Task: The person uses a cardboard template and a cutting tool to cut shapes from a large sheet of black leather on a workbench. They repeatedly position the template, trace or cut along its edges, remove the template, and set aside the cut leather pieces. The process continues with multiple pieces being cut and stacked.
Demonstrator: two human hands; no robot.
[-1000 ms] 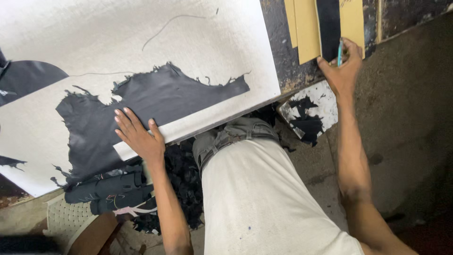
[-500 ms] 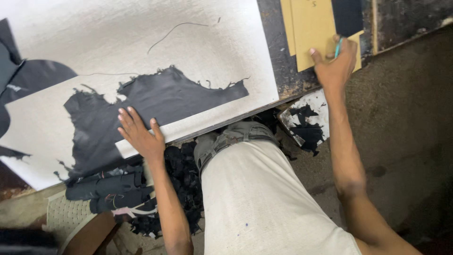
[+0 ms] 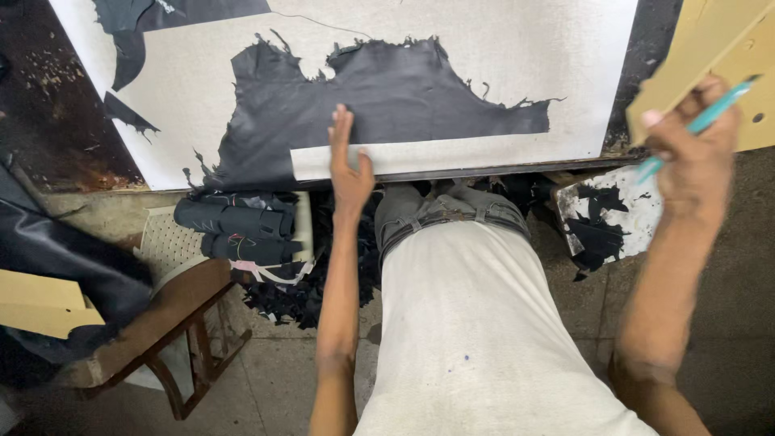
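On the tabletop [image 3: 613, 48], a pale board that fills the upper part of the view, lies a ragged-edged black hide [image 3: 387, 97], spread flat and reaching from the near left edge toward the right. At the near edge of the board the left hand [image 3: 349, 165] rests open, fingers straight and together, pointing to twelve o'clock, its fingertips on the lower margin of the hide and its heel at the board's edge; the hide stretches from this hand to nine, twelve and three o'clock. At the far right, the right hand [image 3: 694, 157] is raised off the board and closed around a teal pen [image 3: 701, 121], whose tip points to about one o'clock; the same hand touches a tan card [image 3: 710, 48], a stiff pattern piece that runs out of the frame at the top right, though whether it grips the card cannot be told. The hide lies well apart from this hand, at about nine o'clock from it. Below the board's left part, at seven o'clock from the left hand, dark rolls [image 3: 234, 230] sit on a stool [image 3: 173, 303], with black scraps [image 3: 299, 295] heaped just beside them on the floor. More scraps lie on a white tray [image 3: 609, 218] at seven o'clock from the right hand.
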